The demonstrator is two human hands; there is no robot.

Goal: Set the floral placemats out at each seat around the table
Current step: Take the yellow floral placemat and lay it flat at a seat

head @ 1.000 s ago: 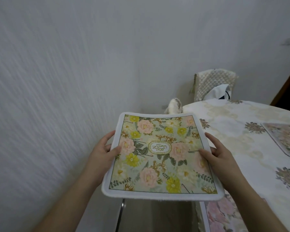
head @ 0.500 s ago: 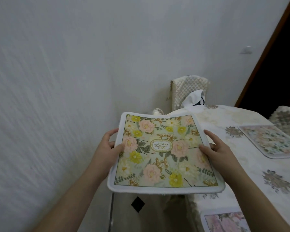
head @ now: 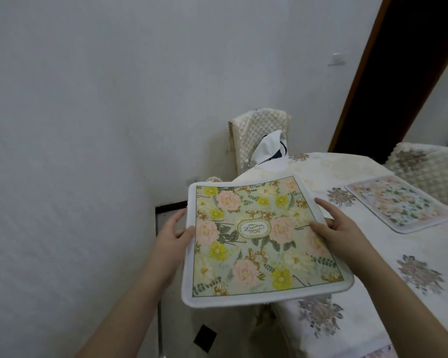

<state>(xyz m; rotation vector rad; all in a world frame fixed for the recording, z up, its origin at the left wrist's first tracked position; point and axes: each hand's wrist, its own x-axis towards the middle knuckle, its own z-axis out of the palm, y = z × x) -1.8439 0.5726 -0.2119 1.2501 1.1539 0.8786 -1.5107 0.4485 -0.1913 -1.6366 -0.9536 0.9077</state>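
I hold a floral placemat [head: 256,236] with a white border, pink and yellow flowers and a small oval label in the air over the table's left edge. My left hand [head: 170,236] grips its left side, thumb on top. My right hand [head: 339,228] grips its right side, thumb on the print. A second floral placemat [head: 398,204] lies flat on the table [head: 388,257] at the far right side. The table wears a cream cloth with printed flower bunches.
A chair with a quilted cream cover [head: 259,133] stands at the table's far end, a white bag [head: 269,147] on it. Another quilted chair back [head: 429,166] is at the far right. A white wall lies close on the left; a dark doorway [head: 411,60] is behind.
The view has swung right, bringing more of the table and the far placemat into sight. The held placemat has moved right, over the table's edge. Both hands keep their grip.
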